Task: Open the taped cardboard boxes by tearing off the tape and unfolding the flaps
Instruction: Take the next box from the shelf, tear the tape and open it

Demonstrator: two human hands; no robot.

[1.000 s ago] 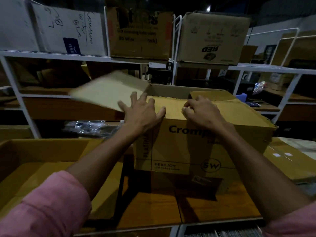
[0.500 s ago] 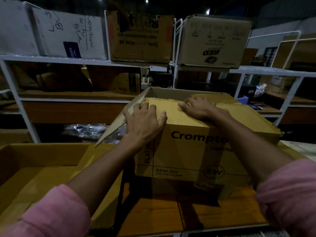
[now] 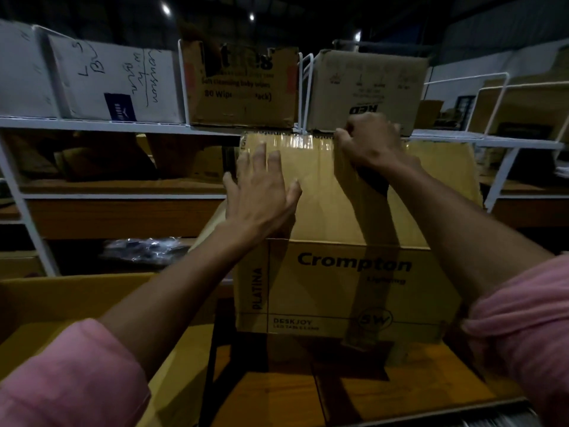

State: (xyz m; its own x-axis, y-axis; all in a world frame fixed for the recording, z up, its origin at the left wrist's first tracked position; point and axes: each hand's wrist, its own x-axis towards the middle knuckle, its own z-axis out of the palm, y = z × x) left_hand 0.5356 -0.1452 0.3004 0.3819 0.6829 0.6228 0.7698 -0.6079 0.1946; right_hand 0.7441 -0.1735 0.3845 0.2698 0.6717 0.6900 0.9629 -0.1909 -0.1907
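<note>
A yellow-brown Crompton cardboard box stands on the wooden table in front of me. Its near top flap is raised upright, with clear tape shining along its top edge. My left hand lies flat with fingers spread against the flap's left part. My right hand is curled over the flap's top edge and grips it. The inside of the box is hidden behind the flap.
An open yellow box sits at my lower left. White metal shelving behind holds several cartons, among them a baby wipes carton and a brown one. A plastic-wrapped bundle lies on a lower shelf.
The near flap, lying flat half a second ago, now stands upright. My right hand rose with its edge; my left hand went from the box's corner to the flap's face. The left flap dropped earlier.
</note>
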